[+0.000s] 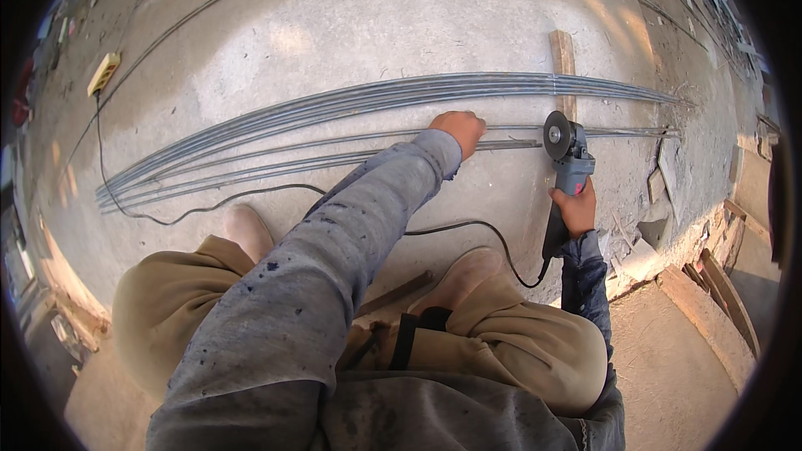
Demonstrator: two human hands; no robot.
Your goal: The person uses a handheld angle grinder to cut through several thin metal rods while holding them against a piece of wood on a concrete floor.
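Note:
My left hand [458, 129] is closed around a thin steel rod [510, 127], one of several loose rods on the concrete floor. In my right hand [578, 207] is a grey angle grinder [573, 171], gripped by its body. Its dark cutting disc [557, 134] sits over the rods, just beyond the end of a shorter rod [511, 144]; whether it touches any rod, I cannot tell. Farther out lies a long bundle of steel rods [376, 100], bowed by the lens. A wooden strip [562, 54] runs under the bundle near its right end.
The grinder's black cord [468, 224] curls past my shoes and leads left toward a yellow socket strip [104, 74]. Between my feet lies a dark bar [397, 292]. Wooden boards [706, 317] and broken pieces [656, 221] line the floor's right edge.

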